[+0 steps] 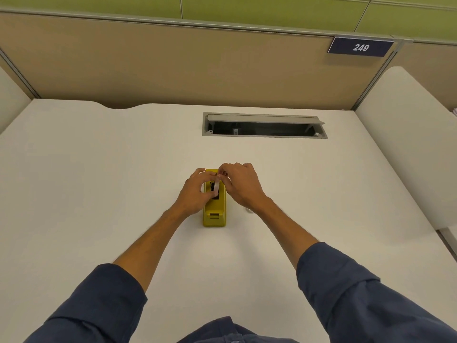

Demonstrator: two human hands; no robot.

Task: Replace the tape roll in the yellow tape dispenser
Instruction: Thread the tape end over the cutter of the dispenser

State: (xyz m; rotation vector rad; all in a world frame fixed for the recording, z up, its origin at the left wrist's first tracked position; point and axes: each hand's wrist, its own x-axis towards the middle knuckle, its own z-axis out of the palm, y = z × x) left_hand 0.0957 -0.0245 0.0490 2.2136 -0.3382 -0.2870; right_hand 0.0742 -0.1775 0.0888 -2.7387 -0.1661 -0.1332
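Note:
The yellow tape dispenser (pixel 214 214) stands in the middle of the white desk (pixel 99 181), its cutter end toward me. A clear tape roll (pixel 216 186) is held upright over the dispenser's dark slot. My left hand (pixel 195 194) pinches the roll's near edge from the left. From the right, my right hand (pixel 241 185) pinches its far upper edge. Both hands cover much of the roll and the dispenser's far end.
A small pale object (pixel 249 209) lies on the desk just right of the dispenser, partly behind my right wrist. An open grey cable tray (pixel 264 125) is set into the desk farther back. Tan partition walls close in the desk at the back and on both sides.

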